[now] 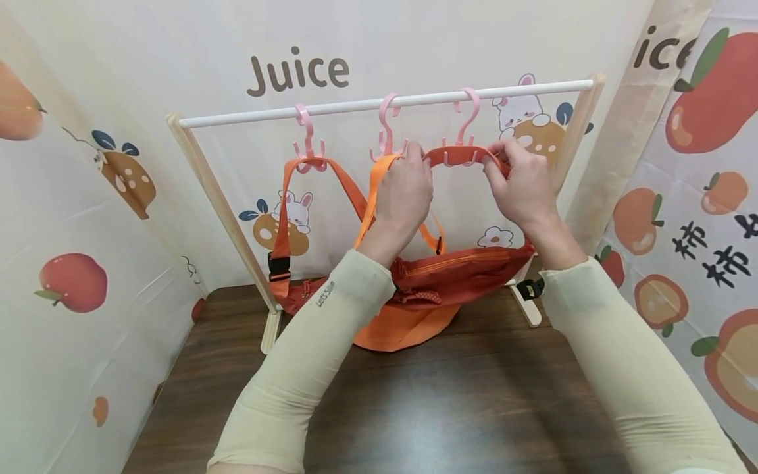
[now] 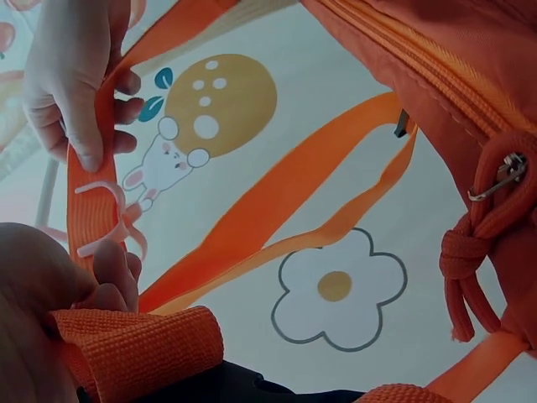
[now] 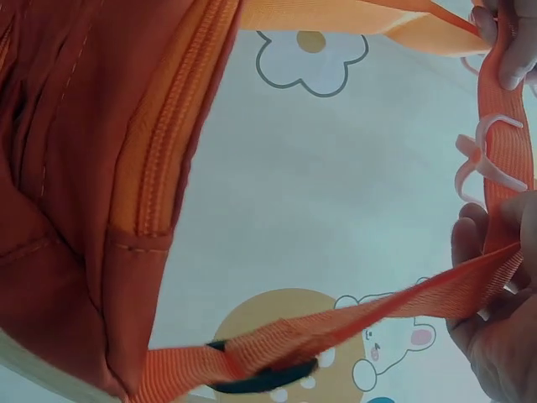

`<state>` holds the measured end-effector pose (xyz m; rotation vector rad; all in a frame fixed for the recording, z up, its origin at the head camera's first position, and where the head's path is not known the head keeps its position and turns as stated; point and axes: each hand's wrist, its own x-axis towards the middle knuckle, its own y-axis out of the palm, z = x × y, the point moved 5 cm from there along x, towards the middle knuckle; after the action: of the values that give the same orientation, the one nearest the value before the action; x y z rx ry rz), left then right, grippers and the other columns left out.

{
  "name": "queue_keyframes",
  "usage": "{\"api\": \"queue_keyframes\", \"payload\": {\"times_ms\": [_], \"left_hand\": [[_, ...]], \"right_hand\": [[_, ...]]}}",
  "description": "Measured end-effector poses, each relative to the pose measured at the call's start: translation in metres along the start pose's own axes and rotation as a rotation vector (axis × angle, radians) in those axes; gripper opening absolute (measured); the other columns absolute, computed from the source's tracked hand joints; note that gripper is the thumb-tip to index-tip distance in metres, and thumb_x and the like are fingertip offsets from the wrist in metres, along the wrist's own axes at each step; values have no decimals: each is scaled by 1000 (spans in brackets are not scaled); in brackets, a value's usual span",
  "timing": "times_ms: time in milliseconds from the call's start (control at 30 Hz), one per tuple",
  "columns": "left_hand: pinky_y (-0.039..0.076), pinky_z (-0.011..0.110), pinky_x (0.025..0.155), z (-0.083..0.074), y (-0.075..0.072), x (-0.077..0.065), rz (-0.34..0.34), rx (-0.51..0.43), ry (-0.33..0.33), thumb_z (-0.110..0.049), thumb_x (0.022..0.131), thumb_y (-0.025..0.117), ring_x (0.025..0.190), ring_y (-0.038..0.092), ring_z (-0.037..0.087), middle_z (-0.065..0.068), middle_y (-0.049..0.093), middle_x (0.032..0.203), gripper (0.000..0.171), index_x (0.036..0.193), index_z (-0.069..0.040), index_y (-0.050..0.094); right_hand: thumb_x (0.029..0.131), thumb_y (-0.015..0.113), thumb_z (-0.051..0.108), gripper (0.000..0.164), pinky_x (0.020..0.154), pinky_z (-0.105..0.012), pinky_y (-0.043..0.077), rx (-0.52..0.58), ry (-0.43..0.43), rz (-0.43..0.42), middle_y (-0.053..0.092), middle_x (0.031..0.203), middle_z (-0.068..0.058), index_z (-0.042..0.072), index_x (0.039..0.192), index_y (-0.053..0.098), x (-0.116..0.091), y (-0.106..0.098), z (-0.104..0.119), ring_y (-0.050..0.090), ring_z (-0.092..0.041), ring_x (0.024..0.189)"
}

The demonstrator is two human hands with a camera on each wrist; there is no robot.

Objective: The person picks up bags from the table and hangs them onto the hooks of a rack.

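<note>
A dark-orange zipped bag (image 1: 474, 270) hangs by its strap (image 1: 456, 156) from the rightmost pink hook (image 1: 468, 118). My left hand (image 1: 405, 191) pinches the strap just left of this hook. To the right of it my right hand (image 1: 521, 181) grips the same strap between thumb and fingers. In the right wrist view the webbing lies across the hook's prongs (image 3: 487, 155), between the two hands. A bright orange strap (image 1: 379, 178) hangs from the middle pink hook (image 1: 387, 125), partly behind my left hand.
The hooks hang on a white rod (image 1: 355, 105) between wooden posts (image 1: 219, 204). At left another orange strap (image 1: 283, 217) with a black buckle (image 1: 279, 265) loops over the left pink hook (image 1: 306, 135). A bright orange bag (image 1: 403, 329) hangs behind, above the dark wooden table (image 1: 414, 401).
</note>
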<state>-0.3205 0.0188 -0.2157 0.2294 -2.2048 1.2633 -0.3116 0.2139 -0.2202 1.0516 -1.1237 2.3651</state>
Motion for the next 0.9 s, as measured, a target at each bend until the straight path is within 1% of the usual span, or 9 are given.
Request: {"api": "queue_keyframes", "payload": {"times_ms": [100, 200, 300, 333, 400, 500, 567, 633, 900], "left_hand": [[46, 29, 55, 2, 2, -2, 7, -18, -1, -28, 113, 50, 63, 58, 19, 4, 58, 76, 22, 115, -7, 55], [46, 28, 55, 4, 4, -5, 15, -42, -6, -29, 113, 51, 63, 57, 19, 4, 57, 78, 22, 115, -7, 56], [46, 28, 54, 6, 6, -8, 28, -78, -13, -30, 113, 52, 63, 56, 19, 4, 57, 80, 23, 116, -8, 56], [47, 28, 54, 6, 7, -9, 32, -87, -17, -31, 113, 53, 63, 56, 19, 4, 57, 81, 23, 116, -8, 56], [47, 28, 55, 7, 8, -10, 34, -104, -18, -31, 113, 53, 64, 56, 19, 4, 57, 83, 23, 115, -8, 57], [46, 28, 56, 7, 9, -12, 39, -114, -21, -32, 113, 52, 66, 56, 19, 4, 57, 85, 24, 112, -9, 58], [46, 28, 55, 8, 11, -13, 48, -120, -29, -32, 113, 52, 66, 56, 19, 4, 57, 84, 24, 111, -9, 58], [45, 29, 55, 9, 13, -14, 61, -122, -40, -33, 113, 52, 66, 56, 19, 4, 58, 83, 24, 109, -10, 59], [41, 30, 53, 14, 17, -26, 83, -116, -26, -34, 114, 51, 62, 54, 20, 3, 57, 77, 27, 106, -10, 61]], "right_hand": [[109, 58, 27, 29, 60, -20, 41, 1, 13, 12, 73, 93, -15, 3, 121, 68, 1, 1, 0, 55, -22, 69], [109, 57, 28, 28, 60, -26, 42, 0, 26, 28, 73, 92, -14, 4, 121, 68, 1, 3, -1, 55, -22, 68], [110, 57, 28, 28, 79, -37, 46, 14, 36, 44, 72, 92, -15, 4, 120, 67, 0, 5, -2, 56, -25, 69], [110, 57, 28, 28, 91, -43, 46, 18, 39, 49, 72, 92, -15, 3, 120, 66, 0, 5, -3, 57, -26, 70], [110, 56, 28, 29, 98, -51, 41, 26, 43, 56, 73, 93, -16, 3, 120, 66, 0, 6, -3, 58, -27, 71], [111, 56, 29, 30, 90, -45, 46, 21, 48, 64, 73, 94, -15, 3, 121, 66, -1, 7, -4, 58, -27, 71], [111, 56, 30, 31, 72, -35, 45, 11, 49, 67, 73, 94, -14, 4, 122, 67, -1, 8, -5, 57, -25, 70], [111, 55, 30, 31, 62, -29, 43, 5, 50, 71, 73, 94, -13, 4, 122, 67, -1, 8, -6, 56, -23, 69], [111, 55, 31, 31, 64, -26, 43, 5, 70, 88, 75, 100, -13, 4, 122, 66, -4, 11, -10, 58, -23, 74]]}}
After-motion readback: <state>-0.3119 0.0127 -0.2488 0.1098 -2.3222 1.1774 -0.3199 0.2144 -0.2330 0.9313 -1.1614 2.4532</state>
